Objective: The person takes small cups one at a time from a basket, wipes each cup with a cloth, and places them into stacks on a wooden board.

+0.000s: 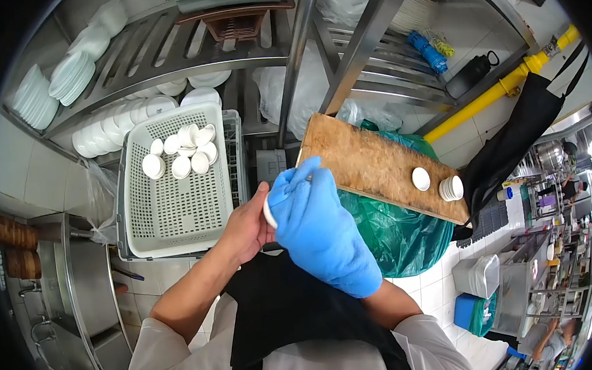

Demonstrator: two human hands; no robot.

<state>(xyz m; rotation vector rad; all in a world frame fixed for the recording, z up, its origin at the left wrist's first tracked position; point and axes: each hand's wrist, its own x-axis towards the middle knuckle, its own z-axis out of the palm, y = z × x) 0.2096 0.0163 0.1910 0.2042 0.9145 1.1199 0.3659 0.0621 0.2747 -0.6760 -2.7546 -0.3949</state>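
My left hand (pixel 245 225) is closed around the edge of a small white dish (pixel 269 212), held in front of my chest. A blue cloth (pixel 322 227) wraps my right hand and wrist, and it presses against the dish. The fingers under the cloth are hidden; below it my right forearm (pixel 390 303) shows. On the left, a pale perforated basket (pixel 176 223) holds several small white dishes (pixel 188 139). To the right, a worn wooden board (pixel 369 157) carries one white dish (pixel 421 179) and a short stack of similar dishes (pixel 451 188).
Beneath the board is a bin lined with a green bag (pixel 397 236). A metal shelf (pixel 166 64) with stacked white plates (pixel 72 76) stands ahead. A yellow pipe (pixel 493 91) and a hanging black apron (pixel 510 134) are at right. Another person (pixel 549 339) is at the far lower right.
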